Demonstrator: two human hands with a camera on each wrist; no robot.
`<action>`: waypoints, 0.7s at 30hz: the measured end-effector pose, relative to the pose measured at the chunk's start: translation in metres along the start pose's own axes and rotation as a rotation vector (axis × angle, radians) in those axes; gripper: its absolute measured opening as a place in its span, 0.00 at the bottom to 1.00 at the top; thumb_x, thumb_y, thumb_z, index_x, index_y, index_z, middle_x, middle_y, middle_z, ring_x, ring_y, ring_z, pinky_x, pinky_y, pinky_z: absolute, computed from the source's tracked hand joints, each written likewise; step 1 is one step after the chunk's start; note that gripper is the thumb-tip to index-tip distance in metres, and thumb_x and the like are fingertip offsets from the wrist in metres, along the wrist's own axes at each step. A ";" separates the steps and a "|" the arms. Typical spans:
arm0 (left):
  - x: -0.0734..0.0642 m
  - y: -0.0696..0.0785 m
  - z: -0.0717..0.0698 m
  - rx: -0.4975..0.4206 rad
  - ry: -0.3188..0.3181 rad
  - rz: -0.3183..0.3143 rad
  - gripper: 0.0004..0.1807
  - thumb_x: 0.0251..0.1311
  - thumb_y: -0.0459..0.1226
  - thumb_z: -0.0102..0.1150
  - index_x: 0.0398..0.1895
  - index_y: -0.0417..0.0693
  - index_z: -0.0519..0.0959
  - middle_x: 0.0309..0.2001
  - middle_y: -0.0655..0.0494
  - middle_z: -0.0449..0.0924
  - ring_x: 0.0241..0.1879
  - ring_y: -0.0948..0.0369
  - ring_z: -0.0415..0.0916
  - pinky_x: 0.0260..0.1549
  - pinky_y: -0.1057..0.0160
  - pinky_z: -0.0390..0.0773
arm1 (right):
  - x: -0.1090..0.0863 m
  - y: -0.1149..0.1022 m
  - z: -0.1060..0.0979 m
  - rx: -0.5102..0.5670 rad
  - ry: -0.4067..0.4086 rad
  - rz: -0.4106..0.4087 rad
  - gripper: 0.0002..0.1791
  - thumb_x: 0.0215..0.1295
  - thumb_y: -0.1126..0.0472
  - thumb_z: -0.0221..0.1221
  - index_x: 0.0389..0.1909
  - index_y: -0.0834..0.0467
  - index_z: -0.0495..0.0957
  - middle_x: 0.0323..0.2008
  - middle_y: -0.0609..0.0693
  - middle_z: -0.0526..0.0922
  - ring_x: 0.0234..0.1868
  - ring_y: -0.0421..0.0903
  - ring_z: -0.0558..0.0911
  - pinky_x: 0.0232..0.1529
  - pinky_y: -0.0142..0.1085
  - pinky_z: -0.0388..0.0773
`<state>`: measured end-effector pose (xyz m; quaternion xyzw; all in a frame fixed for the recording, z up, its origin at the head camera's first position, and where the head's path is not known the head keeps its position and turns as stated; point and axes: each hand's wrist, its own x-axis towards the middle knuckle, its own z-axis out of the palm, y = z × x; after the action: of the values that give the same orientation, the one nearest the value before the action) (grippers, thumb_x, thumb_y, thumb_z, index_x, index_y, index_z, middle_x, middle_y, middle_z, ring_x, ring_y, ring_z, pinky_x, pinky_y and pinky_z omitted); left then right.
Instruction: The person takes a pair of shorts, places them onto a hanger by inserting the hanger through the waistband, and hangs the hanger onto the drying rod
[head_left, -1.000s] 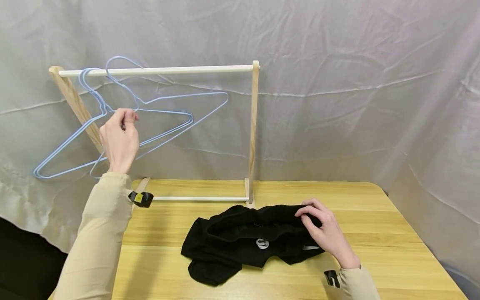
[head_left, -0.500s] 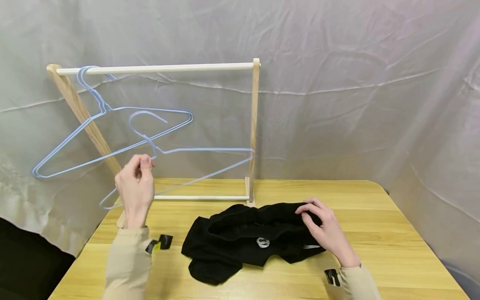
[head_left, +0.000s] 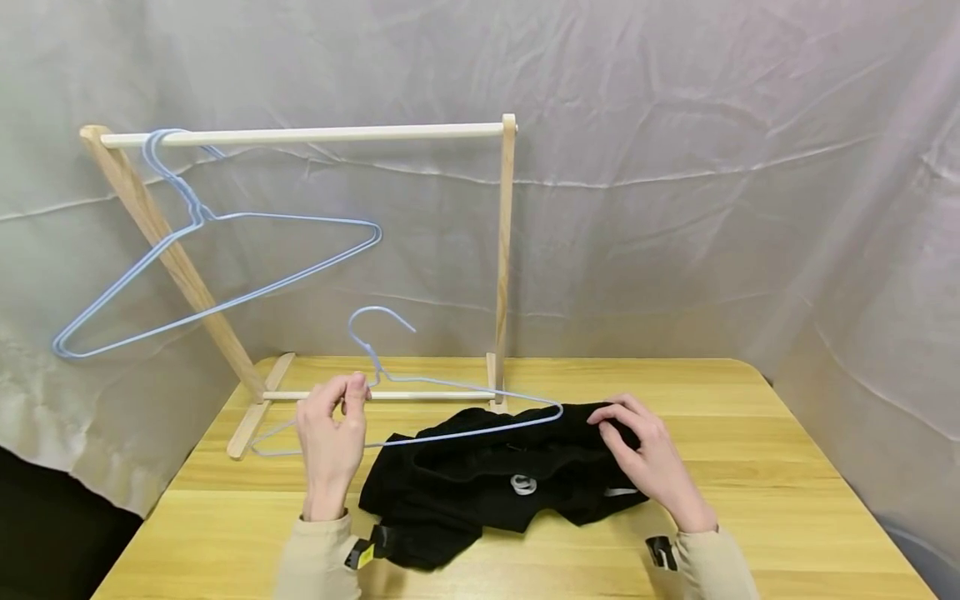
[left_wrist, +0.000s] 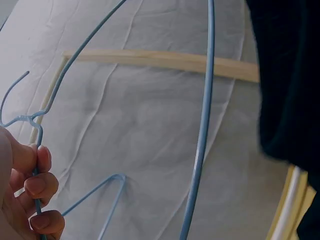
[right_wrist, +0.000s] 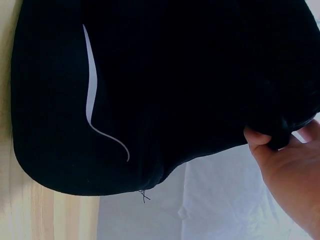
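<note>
Between the left hand's (head_left: 332, 446) curled fingers and thumb sits one shoulder of a blue hanger (left_wrist: 203, 120), just beside its neck. Its other end passes over the black garment (head_left: 465, 500); whether they touch is unclear. Opposite, the right hand's (head_left: 656, 462) grip pinches the garment's right edge. The garment lies bunched on the counter (head_left: 750, 467). Behind, more blue hangers (head_left: 183, 191) hang at the left of a rack (head_left: 503, 250).

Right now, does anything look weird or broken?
Just one small thing: in the right wrist view, a few loose threads poke out from the edge of the black garment. The edge beside them looks smooth, so they stand out. Nothing looks spilled or broken.
</note>
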<state>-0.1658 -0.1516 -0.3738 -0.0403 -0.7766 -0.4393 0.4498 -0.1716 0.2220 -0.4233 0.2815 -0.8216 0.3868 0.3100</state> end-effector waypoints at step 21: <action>-0.011 0.008 0.014 0.000 -0.145 -0.048 0.16 0.67 0.34 0.61 0.19 0.44 0.80 0.16 0.56 0.68 0.27 0.58 0.66 0.37 0.67 0.55 | 0.000 0.000 0.000 -0.031 0.006 0.066 0.15 0.63 0.74 0.61 0.43 0.52 0.84 0.41 0.45 0.83 0.43 0.39 0.80 0.50 0.21 0.69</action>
<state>-0.1651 -0.1329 -0.3793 -0.0534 -0.8077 -0.4461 0.3817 -0.1718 0.2221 -0.4237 0.2485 -0.8354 0.3848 0.3038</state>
